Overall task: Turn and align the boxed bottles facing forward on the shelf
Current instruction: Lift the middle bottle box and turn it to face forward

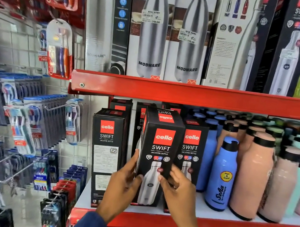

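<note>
Both hands are on the middle box (159, 153), low on its body. The left hand (124, 185) has its fingers spread up the box's left edge, with the thumb tip on the front face beside the printed bottle. The right hand (178, 191) presses from the right, thumb on the front face and fingers curled round the right edge. Together they pinch the box between them.

The box stands on the white shelf (209, 205), picture side forward, pulled a little ahead of its row and leaning slightly toward twelve o'clock. At its three o'clock, just behind, a right box (190, 150) also shows its picture face. At nine o'clock, a gap apart, the left box (105, 153) shows its printed text panel instead, so by my reading it needs turning next.

Further out at three o'clock stand a loose blue bottle (221, 174) and pink bottles (255, 173), close together near the front edge.

The risks: the hold is low on a tall, narrow box, so a quick push back could tip it into the boxes behind. A wide swing of the right elbow could knock the blue bottle off the edge.
</note>
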Demonstrator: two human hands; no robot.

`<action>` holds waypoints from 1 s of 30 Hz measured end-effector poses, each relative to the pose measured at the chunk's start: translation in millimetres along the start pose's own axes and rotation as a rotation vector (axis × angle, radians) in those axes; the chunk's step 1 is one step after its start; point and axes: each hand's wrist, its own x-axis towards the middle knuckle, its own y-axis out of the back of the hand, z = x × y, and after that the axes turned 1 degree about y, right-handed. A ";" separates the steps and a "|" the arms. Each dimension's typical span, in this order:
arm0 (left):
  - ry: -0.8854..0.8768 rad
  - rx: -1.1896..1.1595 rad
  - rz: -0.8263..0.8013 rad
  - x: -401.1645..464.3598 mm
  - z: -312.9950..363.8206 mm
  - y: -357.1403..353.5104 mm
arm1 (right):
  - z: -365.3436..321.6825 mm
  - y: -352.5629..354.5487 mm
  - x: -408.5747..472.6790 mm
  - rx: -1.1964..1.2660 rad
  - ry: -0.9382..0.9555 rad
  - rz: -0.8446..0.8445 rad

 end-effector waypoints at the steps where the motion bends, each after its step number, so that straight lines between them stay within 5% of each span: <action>1: 0.004 0.012 0.000 0.7 -2.7 -2.0 | 3.9 -1.7 0.5 -0.006 -0.007 -0.002; 22: 0.123 0.031 0.139 6.6 -27.1 -19.0 | 38.4 -22.6 12.2 -0.220 -0.005 0.019; 27: 0.150 0.063 0.160 -15.7 -16.4 -7.6 | 31.3 -16.4 0.8 -0.267 -0.016 0.168; 30: 0.054 0.138 0.341 -38.4 -2.3 13.2 | 17.3 -16.7 -13.9 -0.217 0.006 0.253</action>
